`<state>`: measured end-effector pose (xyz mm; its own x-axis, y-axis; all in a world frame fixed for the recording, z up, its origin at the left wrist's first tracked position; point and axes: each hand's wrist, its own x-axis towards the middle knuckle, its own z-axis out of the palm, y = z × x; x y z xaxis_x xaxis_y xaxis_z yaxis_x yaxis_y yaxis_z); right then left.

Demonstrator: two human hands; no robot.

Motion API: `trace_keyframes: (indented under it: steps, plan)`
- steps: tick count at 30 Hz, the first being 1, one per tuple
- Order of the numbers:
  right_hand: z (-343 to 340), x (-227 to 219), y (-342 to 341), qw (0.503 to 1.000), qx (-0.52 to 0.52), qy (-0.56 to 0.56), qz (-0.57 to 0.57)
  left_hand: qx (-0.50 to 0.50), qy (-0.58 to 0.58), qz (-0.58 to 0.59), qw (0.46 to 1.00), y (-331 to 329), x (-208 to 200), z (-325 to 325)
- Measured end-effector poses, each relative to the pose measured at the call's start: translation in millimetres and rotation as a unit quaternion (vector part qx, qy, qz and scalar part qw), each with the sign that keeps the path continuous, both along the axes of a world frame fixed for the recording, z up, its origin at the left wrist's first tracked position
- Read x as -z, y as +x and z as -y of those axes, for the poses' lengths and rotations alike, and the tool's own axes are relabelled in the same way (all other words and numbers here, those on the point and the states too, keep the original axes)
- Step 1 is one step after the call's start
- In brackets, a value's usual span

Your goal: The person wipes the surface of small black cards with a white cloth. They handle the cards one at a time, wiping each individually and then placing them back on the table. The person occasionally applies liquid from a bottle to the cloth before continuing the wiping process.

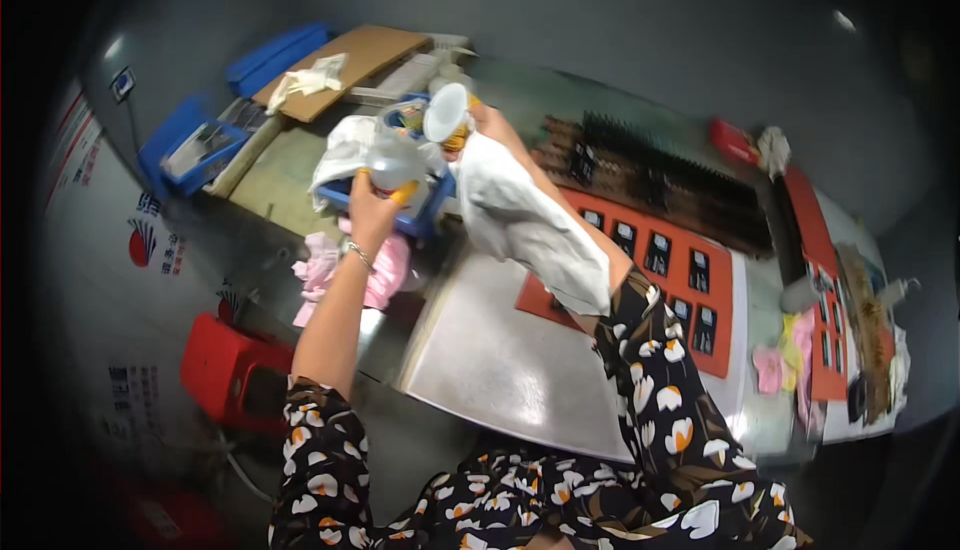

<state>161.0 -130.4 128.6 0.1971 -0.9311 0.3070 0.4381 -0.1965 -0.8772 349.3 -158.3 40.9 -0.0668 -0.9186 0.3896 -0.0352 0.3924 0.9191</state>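
Both hands were busy in front of us: our left hand curled part-way round a translucent container, and our right hand closed on a white cup-shaped piece near it, with yellow fingertip covers showing. White cloth hung along our right forearm; we could not tell whether that hand gripped it too. Nearest us lay the white board, then the orange-red mat with its rows of black pieces, where the cloth's loose lower end could have caught a piece and dragged it out of line. Farther off, we had the container above the blue basket, and a slack left grip might have dropped it in; any contents were beyond our seeing. Beyond, a pale cloth bundle lay on a cardboard sheet, well apart from our hands.
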Motion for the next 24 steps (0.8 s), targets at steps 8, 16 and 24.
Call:
trace_keyframes:
  steps: [8,16,24]
  plan:
    - [-281,21,-54,0.967,0.192,0.025,-0.164,-0.074,-0.225,0.13,0.963,-18,-2,-84]
    - [-487,100,-172,0.827,0.522,0.184,0.1,0.474,-0.071,0.318,0.818,-245,-15,-260]
    - [-517,134,-219,0.838,0.48,0.241,0.093,0.386,-0.181,0.536,0.728,-328,-2,-289]
